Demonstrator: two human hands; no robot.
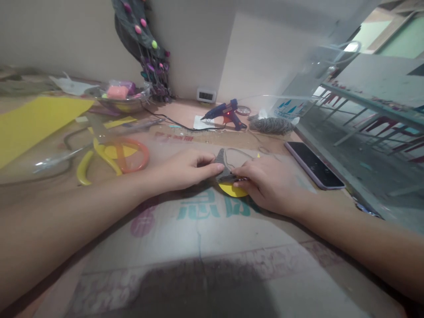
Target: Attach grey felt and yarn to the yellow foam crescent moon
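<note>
A blue glue gun [232, 114], its small red light lit, was seen propped near the wall [195, 53], its nozzle over a white card [202, 123], with a digital clock [206, 95] set behind it and a grey yarn skein [273, 125] placed to its right. A phone [314, 165] was laid face up beyond the right hand [265, 181], while an orange loop handle [146, 154] and a yellow-handled tool [82, 170] were crowded beside the left forearm. Farther left, a yellow sheet [36, 126] was spread near a bowl [124, 105] of wrapped items. Between the hands, a grey piece [220, 157] was pinched by the thumb and fingers of the left hand [195, 168]; a small dark object [228, 178], too blurred to identify, was gripped in the right hand's fingertips, just above a yellow piece [233, 190] partly hidden beneath. The tabletop [205, 240] was covered by a printed sheet marked in green and red, crossed by a shadow. At right, a grey floor [367, 170] and a long table [387, 106] were shown.
</note>
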